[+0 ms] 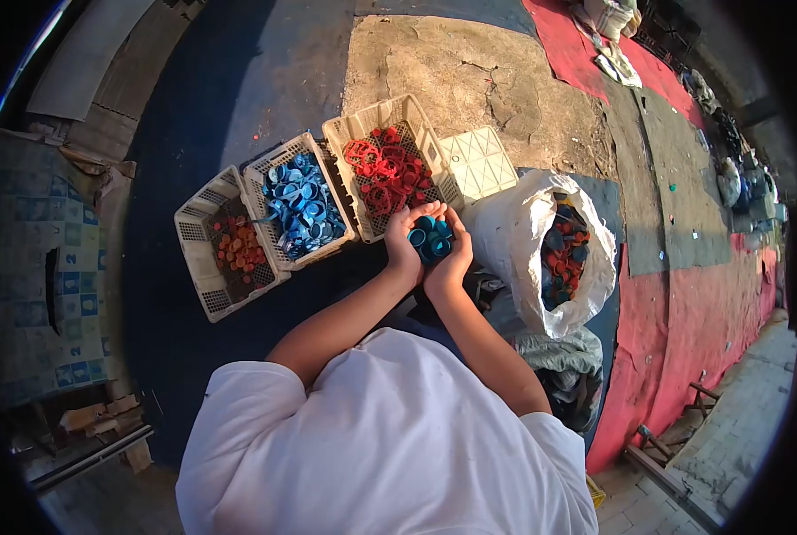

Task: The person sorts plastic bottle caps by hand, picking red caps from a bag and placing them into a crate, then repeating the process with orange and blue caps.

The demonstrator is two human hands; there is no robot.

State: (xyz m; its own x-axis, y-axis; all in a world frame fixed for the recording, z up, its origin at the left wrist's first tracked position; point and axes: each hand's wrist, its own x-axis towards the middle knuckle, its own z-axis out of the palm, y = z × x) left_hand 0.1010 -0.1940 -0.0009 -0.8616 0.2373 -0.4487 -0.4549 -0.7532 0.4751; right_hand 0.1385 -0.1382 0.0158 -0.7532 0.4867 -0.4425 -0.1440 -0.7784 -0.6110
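My left hand (401, 247) and my right hand (456, 256) are cupped together around several teal plastic bottle caps (431, 239). They hover at the near edge of a cream crate (338, 134) that holds red caps and rings (389, 169). To its left, blue caps (305, 205) fill a second crate (254, 183). Farther left, a third crate (204, 290) has orange caps (239, 245) scattered over its bottom. Right of my hands stands a white woven sack (514, 232), its mouth showing mixed dark, red and orange caps (563, 259).
A pale flat crate panel (480, 162) lies between the red-cap crate and the sack. Behind the sack's near side sits a grey-green bag (563, 352). Worn blue, tan and red mats (648, 357) cover the floor. More sacks (608, 18) stand at the far right.
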